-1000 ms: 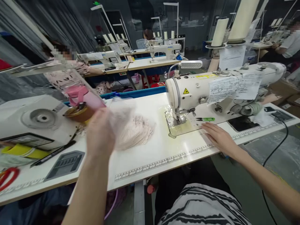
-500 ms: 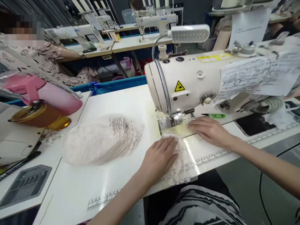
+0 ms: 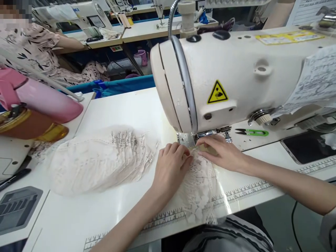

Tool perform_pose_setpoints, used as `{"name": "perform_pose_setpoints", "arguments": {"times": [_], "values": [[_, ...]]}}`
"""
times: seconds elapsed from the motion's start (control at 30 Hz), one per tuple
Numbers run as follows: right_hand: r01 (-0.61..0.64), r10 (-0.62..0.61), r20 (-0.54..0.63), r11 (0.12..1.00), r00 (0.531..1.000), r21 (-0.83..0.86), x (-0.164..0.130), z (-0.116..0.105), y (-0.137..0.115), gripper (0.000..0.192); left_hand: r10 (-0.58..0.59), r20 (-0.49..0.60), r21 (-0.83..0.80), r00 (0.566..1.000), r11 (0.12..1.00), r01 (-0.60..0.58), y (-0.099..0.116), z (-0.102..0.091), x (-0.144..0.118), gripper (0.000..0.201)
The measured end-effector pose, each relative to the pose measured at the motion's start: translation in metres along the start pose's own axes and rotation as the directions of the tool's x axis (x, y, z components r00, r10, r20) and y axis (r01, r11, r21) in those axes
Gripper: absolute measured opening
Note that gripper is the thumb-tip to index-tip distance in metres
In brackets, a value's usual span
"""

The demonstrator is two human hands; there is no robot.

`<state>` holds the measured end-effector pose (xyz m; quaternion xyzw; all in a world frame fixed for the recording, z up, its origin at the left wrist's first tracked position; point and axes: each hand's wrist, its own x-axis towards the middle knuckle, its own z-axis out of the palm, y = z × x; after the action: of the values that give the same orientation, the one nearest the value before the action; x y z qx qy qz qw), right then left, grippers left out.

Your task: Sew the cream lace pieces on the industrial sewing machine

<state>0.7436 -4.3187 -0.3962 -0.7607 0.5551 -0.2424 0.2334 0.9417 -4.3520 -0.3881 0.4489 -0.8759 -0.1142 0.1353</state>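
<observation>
A piece of pale lace fabric hangs from the sewing machine's needle area down over the table's front edge. My left hand pinches its upper left edge, thumb against the fingers. From the other side my right hand grips the top edge of the same lace, just in front of the presser foot. The sewing machine stands directly over both hands, and its needle is hard to make out. A layered pile of the same pale lace lies left of my left hand.
Green thread snips and a dark phone lie right of the machine. A pink bottle and an amber container are at the left. A ruler strip runs along the front edge. Another person's arm shows beyond.
My right hand has moved left from beside the machine bed onto the lace. Both hands now meet at its upper edge near the presser foot. The view has come closer to the machine.
</observation>
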Motion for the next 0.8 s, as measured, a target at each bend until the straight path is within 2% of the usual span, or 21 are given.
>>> {"name": "perform_pose_setpoints", "arguments": {"times": [0.07,0.13,0.2,0.27,0.37,0.43,0.5,0.57,0.63,0.67,0.73,0.8], "values": [[-0.035,0.037,-0.012,0.991,0.999,0.126,0.000,0.000,-0.001,0.024,-0.051,0.060,-0.267,0.997,0.961,0.065,0.004,0.000,0.000,0.008],[-0.054,0.053,0.012,0.963,0.999,0.264,0.000,-0.001,0.000,0.022,-0.119,0.135,-0.473,0.984,0.865,0.169,0.006,-0.001,0.000,0.009],[-0.068,0.052,0.051,0.927,0.997,0.368,0.000,-0.002,0.002,0.019,-0.164,0.202,-0.569,0.966,0.783,0.252,0.006,-0.001,0.002,0.012],[-0.072,0.055,0.053,0.911,0.997,0.406,0.000,-0.002,0.004,0.016,-0.180,0.231,-0.592,0.956,0.754,0.285,0.004,-0.002,0.005,0.016],[-0.040,0.046,-0.012,0.952,0.999,0.302,0.000,-0.001,0.006,0.012,-0.153,0.234,-0.534,0.960,0.805,0.258,0.000,-0.004,0.013,0.018],[0.018,-0.011,-0.052,0.990,0.999,0.143,0.000,0.000,0.007,0.014,-0.128,0.211,-0.425,0.969,0.881,0.209,-0.002,-0.005,0.020,0.018],[0.108,-0.111,-0.032,0.992,0.993,-0.064,0.000,0.000,0.008,0.017,-0.128,0.187,-0.288,0.974,0.941,0.179,-0.005,-0.006,0.027,0.017],[0.200,-0.208,0.002,0.935,0.978,-0.292,0.000,0.000,0.009,0.021,-0.149,0.159,-0.155,0.976,0.973,0.174,-0.007,-0.005,0.033,0.015],[0.273,-0.300,0.020,0.838,0.954,-0.473,0.000,0.000,0.010,0.026,-0.149,0.102,-0.042,0.983,0.987,0.154,-0.007,-0.003,0.036,0.013],[0.306,-0.345,0.027,0.790,0.938,-0.531,0.000,-0.001,0.010,0.029,-0.119,0.050,0.012,0.992,0.993,0.119,-0.006,-0.002,0.035,0.013],[0.370,-0.423,0.051,0.720,0.905,-0.587,-0.001,-0.001,0.011,0.033,0.022,-0.053,0.106,0.998,0.994,-0.017,-0.002,0.000,0.029,0.012],[0.412,-0.474,0.064,0.682,0.878,-0.604,-0.002,-0.001,0.013,0.033,0.215,-0.110,0.169,0.970,0.966,-0.195,0.004,0.004,0.018,0.015]]}}
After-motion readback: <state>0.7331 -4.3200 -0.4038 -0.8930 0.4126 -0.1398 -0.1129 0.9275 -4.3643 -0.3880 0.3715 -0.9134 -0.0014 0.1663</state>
